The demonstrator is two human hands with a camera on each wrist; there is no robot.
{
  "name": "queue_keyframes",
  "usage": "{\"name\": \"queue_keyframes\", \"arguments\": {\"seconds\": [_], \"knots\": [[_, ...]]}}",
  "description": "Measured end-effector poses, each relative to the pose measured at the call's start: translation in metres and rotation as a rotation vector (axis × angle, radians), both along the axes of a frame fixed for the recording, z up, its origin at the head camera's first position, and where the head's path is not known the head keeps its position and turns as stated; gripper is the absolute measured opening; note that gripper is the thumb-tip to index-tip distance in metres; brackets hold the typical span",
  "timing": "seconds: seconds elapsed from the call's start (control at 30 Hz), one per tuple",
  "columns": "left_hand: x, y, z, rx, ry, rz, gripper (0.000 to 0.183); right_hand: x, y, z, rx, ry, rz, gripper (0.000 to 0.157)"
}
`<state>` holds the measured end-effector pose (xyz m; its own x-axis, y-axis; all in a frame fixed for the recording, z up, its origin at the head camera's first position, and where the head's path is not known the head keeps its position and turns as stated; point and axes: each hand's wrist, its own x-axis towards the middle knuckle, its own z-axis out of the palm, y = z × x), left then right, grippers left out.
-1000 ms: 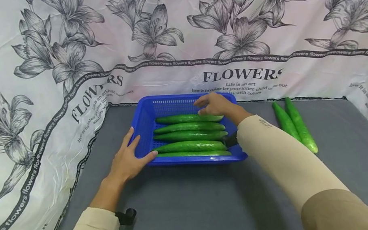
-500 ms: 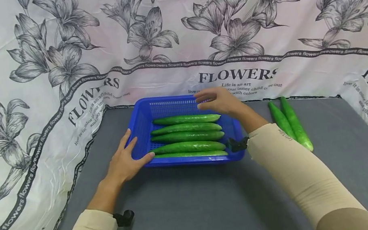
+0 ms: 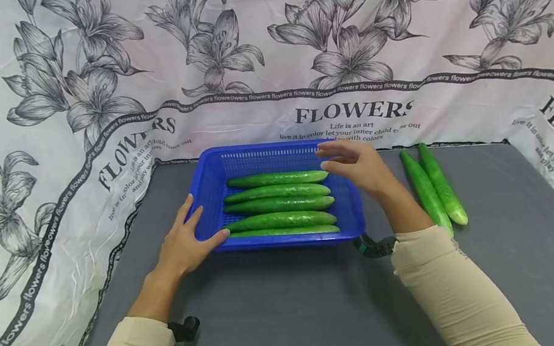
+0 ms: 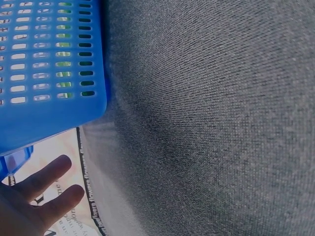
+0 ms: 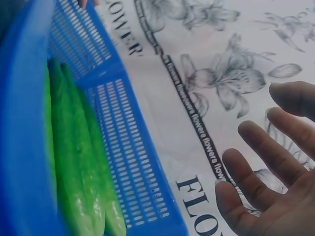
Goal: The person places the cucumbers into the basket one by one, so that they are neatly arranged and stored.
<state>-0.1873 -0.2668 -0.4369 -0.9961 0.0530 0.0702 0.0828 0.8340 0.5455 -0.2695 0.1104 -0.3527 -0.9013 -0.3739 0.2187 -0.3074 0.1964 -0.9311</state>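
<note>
A blue plastic basket (image 3: 289,244) with slotted walls stands on the grey table. Several green cucumbers (image 3: 282,202) lie side by side inside it, running left to right. At the basket's left front corner is my left hand (image 3: 182,243), fingers straight and spread, thumb by the front rim near a cucumber end. The left wrist view shows two of its fingers (image 4: 59,189) extended beside the basket wall. My right hand (image 3: 362,167) hovers at the basket's right side, holding nothing; its fingers (image 5: 270,152) are spread in the right wrist view.
Two more cucumbers (image 3: 438,188) lie together on the grey table (image 3: 302,317), right of the basket and close to my right forearm. A white flower-printed cloth (image 3: 255,115) stands up along the back and sides of the table.
My right hand has drawn back from over the cucumbers in the basket, moving right to its right edge. The left hand stays at the corner, and the cucumbers keep their places.
</note>
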Motion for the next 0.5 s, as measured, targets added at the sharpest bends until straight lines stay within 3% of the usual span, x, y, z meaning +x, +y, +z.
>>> {"name": "queue_keyframes", "arguments": {"seconds": [0.5], "knots": [[0.001, 0.001, 0.000, 0.025, 0.014, 0.005, 0.096, 0.062, 0.017, -0.019, -0.174, 0.050, -0.097, 0.038]]}}
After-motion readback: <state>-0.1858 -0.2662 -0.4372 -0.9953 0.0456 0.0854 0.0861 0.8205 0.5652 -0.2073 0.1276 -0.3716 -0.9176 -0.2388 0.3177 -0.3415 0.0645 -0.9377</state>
